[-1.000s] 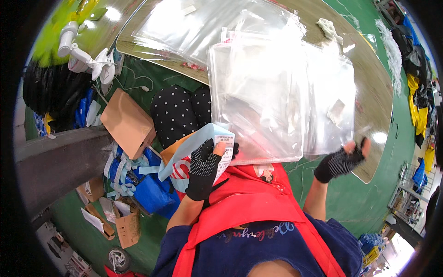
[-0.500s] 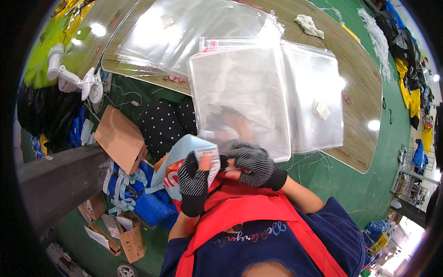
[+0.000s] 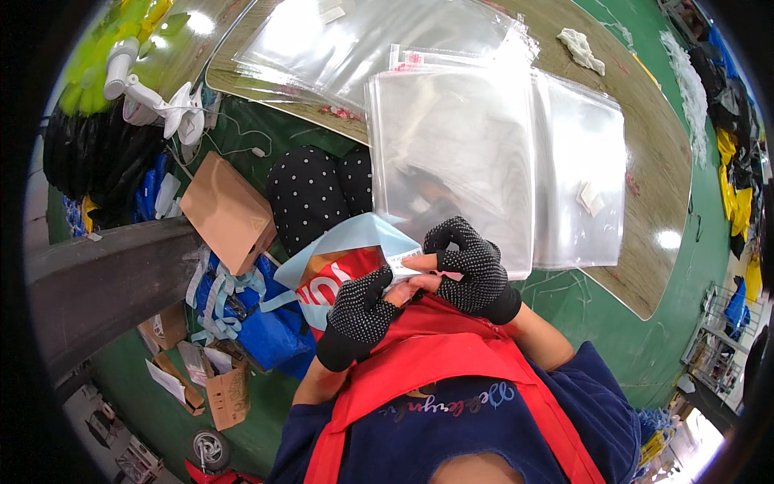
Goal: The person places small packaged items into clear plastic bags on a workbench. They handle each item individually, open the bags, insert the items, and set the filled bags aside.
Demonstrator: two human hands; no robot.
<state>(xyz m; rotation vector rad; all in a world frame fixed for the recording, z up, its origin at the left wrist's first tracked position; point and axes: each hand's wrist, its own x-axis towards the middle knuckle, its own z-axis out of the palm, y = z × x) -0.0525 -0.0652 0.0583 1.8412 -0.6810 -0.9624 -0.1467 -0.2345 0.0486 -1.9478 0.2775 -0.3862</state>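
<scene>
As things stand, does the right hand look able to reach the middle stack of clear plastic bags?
Likely yes. The right hand is near the closest edge of the middle stack of clear plastic bags, and nothing seems to block it. However, it appears to pinch the white label, which it may need to release.

The hands (image 3: 361,313) (image 3: 466,273) partly hide the white label (image 3: 397,264)
</scene>
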